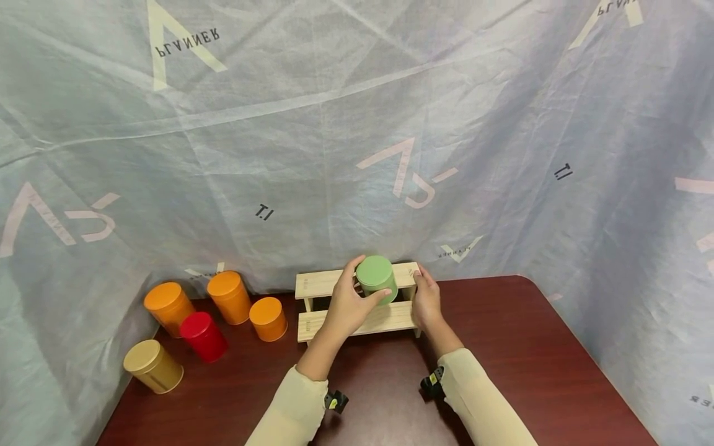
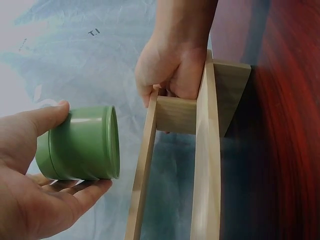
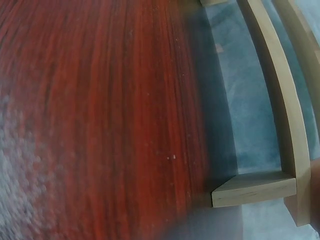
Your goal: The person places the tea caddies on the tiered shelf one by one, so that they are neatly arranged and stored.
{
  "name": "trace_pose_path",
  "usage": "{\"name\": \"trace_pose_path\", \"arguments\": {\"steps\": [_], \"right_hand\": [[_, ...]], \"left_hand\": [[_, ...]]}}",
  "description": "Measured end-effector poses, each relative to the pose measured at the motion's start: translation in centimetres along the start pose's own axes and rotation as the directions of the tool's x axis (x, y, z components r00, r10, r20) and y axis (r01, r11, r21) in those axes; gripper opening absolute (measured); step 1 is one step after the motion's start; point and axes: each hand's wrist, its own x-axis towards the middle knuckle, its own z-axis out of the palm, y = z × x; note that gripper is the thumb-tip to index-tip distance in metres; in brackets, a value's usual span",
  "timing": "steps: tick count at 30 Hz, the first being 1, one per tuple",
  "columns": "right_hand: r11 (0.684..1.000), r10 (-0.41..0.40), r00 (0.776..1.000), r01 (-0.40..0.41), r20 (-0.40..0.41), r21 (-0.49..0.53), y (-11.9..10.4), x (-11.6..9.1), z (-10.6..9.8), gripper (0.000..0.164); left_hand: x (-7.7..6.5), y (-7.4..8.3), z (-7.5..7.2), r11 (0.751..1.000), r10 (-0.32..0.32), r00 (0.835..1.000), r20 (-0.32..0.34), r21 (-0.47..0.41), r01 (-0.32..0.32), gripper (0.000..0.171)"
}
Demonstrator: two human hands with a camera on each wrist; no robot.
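Left of the left hand (image 1: 347, 305), a gold tin (image 1: 157, 370), then a red tin (image 1: 205, 339) among three orange tins (image 1: 231, 300) stand on the bench (image 1: 502, 347). The left hand, partly curled, grasps a green tin (image 1: 375, 272) above the wooden shelf (image 1: 319, 284). Rightward, the right hand (image 1: 427, 302) grips the shelf's end.

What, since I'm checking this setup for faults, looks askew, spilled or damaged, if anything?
Nothing stands out. The tins on the table stand upright, the shelf looks intact, and the left hand holds the green tin clear of it. No spill shows; the cloth is only creased.
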Motion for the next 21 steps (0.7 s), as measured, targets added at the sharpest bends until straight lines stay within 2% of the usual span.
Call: {"name": "trace_pose_path", "arguments": {"steps": [21], "right_hand": [[1.0, -0.028, 0.999, 0.028, -0.039, 0.007, 0.4, 0.2, -0.1, 0.05]], "left_hand": [[1.7, -0.9, 2.4, 0.999, 0.037, 0.999, 0.026, 0.014, -0.037, 0.093]]}}
